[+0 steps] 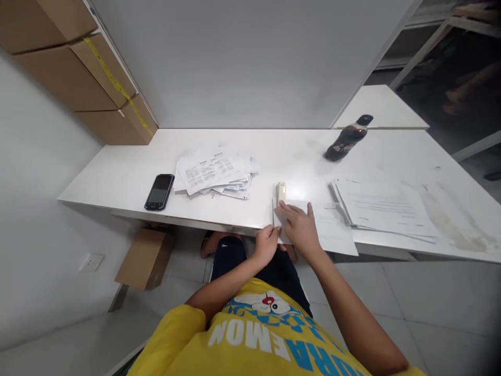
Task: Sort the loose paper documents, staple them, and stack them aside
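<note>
Bent at the left elbow, with the forearm slanting up and right toward the middle of the frame; pinching with the left hand (266,244) at the near left corner of a white sheet of paper (334,232), grip clamped there, thumb uppermost. Stretched up and left from the lower right of the frame with the right arm, straighter at the elbow. Laid palm down over the sheet with the right hand (300,227): fingers pointing left, tips against the near end of a cream stapler (281,191), thumb raised well apart in an unclosed grip. Lying just right of centre, partly overhanging the front of the white counter (291,149): that same sheet. Seen left of centre, a pile of printed papers (209,172) near a rugged smartphone (159,191); at right, a stack of printed sheets (385,206); at upper right, a cola bottle (347,141).
</note>
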The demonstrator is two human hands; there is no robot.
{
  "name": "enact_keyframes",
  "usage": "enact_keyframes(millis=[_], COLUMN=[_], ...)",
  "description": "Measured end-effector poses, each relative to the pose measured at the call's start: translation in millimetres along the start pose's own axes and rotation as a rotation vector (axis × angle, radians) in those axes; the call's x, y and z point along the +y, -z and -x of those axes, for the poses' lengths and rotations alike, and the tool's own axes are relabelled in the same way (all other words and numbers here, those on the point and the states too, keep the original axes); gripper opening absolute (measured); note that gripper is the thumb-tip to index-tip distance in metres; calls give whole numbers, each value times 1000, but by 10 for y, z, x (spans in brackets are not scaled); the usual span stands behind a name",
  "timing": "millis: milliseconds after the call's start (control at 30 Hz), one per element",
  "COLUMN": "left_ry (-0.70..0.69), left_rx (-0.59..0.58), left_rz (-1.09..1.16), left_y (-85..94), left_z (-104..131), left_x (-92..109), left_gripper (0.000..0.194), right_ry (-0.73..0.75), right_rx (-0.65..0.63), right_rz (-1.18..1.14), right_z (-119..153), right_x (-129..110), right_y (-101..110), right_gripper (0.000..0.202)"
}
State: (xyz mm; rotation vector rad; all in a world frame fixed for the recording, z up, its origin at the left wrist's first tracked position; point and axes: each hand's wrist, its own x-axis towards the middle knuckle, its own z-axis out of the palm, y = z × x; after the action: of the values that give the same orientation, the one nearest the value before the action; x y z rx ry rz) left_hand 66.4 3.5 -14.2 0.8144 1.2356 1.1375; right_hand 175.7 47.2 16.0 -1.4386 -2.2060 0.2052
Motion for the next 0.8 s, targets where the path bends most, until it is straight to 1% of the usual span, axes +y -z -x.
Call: enact_keyframes(millis=[67, 133, 200, 267, 367, 467, 533, 600, 633, 667, 700, 733, 800], left_ry=[-3, 16, 52, 83, 82, 36, 1, -3, 18, 55, 105, 160, 235], left_rx=[-15, -12, 7, 30, 84, 188, 269, 305, 289, 247, 176, 82, -115], left_rz=[12, 42, 62, 67, 71, 107, 159, 212, 233, 250, 262, 267, 258], left_y=[-10, -18, -9, 40, 210, 442, 565, 620, 619, 600, 568, 527, 432], left_z=[2, 22, 68, 138, 283, 458, 574, 672, 712, 747, 778, 803, 840], left_x=[22, 47, 61, 62, 59, 82, 111, 147, 167, 190, 216, 246, 325], left_gripper=[47, 45, 44, 45, 47, 47, 45, 43, 43, 43, 44, 45, 46], right_ry=[-24, -12, 39, 106, 218, 316, 347, 343, 341, 350, 367, 381, 368], right_rx=[-12, -13, -5, 6, 22, 59, 66, 51, 42, 34, 35, 59, 158], right_rz=[1, 28, 58, 62, 19, -58, -103, -111, -101, -91, -84, -80, -88], right_z=[-31, -48, -34, 25, 215, 493, 685, 850, 915, 967, 1005, 1030, 1045], right_x=[-32, -82, -116, -98, 10, 66, 9, -93, -138, -165, -168, -147, -53], right_y=[27, 40, 46, 65, 143, 251, 292, 293, 287, 286, 299, 333, 484], right_gripper=[53, 54, 53, 50, 48, 47, 47, 54, 58, 60, 60, 59, 61])
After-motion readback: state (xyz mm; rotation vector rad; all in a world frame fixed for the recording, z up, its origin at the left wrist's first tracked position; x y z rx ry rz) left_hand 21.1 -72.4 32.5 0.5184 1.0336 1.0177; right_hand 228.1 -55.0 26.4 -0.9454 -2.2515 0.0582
